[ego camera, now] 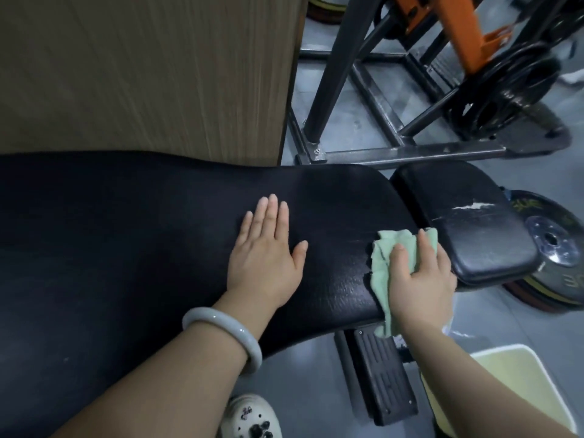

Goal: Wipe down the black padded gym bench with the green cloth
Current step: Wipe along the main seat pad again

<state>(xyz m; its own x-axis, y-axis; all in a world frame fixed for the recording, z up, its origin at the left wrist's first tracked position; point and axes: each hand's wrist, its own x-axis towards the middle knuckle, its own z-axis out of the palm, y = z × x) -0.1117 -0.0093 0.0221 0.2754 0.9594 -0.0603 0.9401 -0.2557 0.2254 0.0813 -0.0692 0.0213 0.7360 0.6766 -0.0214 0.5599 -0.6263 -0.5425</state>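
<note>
The black padded bench runs across the view from the left edge to its rounded right end. A smaller black seat pad, scuffed white on top, follows it on the right. My left hand lies flat on the long pad with fingers straight, a pale bangle on the wrist. My right hand presses the crumpled green cloth onto the pad's right end, near the gap before the seat pad. Part of the cloth hangs over the pad's near edge.
A wooden panel stands behind the bench. A dark steel frame with orange parts and weight plates fills the back right. A weight plate lies on the floor beside the seat pad. A pale basin and a black pedal sit below.
</note>
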